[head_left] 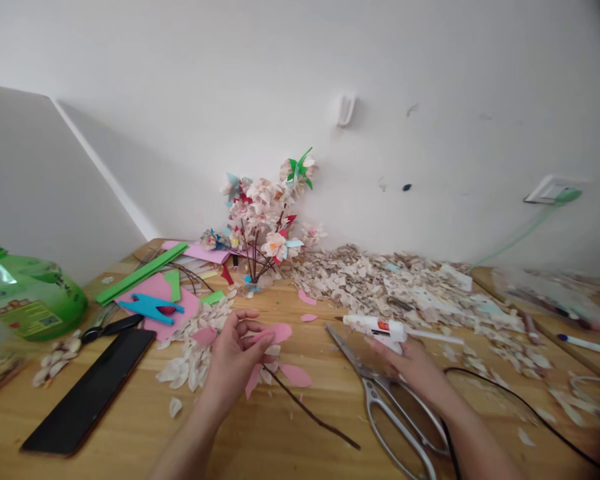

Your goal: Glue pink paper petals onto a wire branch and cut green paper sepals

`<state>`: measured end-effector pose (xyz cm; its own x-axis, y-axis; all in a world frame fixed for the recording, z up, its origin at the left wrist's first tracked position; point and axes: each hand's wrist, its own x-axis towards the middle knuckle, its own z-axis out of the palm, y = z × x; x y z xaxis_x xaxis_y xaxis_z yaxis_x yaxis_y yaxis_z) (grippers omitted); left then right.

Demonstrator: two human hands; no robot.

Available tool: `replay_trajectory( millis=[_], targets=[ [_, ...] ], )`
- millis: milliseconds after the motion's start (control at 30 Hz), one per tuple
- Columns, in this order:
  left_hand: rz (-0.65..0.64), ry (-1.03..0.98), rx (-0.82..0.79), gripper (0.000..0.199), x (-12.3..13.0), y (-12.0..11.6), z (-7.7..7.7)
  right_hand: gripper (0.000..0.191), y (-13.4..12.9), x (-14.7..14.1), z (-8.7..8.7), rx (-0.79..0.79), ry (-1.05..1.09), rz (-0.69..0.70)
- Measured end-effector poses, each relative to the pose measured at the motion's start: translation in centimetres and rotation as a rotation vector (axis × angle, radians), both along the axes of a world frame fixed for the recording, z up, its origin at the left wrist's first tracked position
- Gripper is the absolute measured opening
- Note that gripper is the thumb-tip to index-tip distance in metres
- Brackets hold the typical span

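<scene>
left hand (241,347) pinches partly-petalled flower (296,375); right hand (409,363) holds glue gun (380,327); finished blooms (263,207) at 12 o'clock; loose petals (307,298) unattached

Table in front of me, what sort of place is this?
Likely a craft table, perhaps in a home: a glue gun is in use beside scissors, and handmade-looking flowers stand at the back.

The phone (91,392) lies right of the bottle (27,293).

L grip (240,347) pinched, R grip (405,360) curled, forearms (195,423) angled fwd & in.
</scene>
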<state>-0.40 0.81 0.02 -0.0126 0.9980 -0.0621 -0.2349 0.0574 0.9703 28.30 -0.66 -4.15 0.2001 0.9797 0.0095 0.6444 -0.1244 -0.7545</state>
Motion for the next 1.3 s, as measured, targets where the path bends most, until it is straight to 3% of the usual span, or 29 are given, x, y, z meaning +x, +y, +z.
replay_trajectory(
  millis=[133,400,567,767,900,1300],
  targets=[
    [0.014,-0.004,0.039,0.042,0.0,0.4,-0.4,0.041,0.7,1.6,-1.0,-0.04,-0.022,-0.011],
    [0.032,0.018,0.07,0.04,-0.2,1.0,-1.3,0.035,0.4,0.8,-0.7,0.013,-0.027,0.035],
    [-0.001,0.028,0.087,0.038,0.6,0.5,-1.9,0.041,-0.5,-1.4,-0.5,0.078,0.027,0.07],
    [-0.025,0.042,0.116,0.037,1.5,0.4,-3.2,0.038,-2.7,-4.7,-1.3,0.138,0.097,0.186],
    [-0.025,0.048,0.124,0.036,1.5,0.2,-3.0,0.036,-2.9,-5.0,-1.5,0.082,0.085,0.254],
    [-0.029,0.076,0.134,0.035,1.7,0.2,-2.8,0.036,-3.1,-5.1,-1.3,0.065,0.076,0.245]
  ],
)
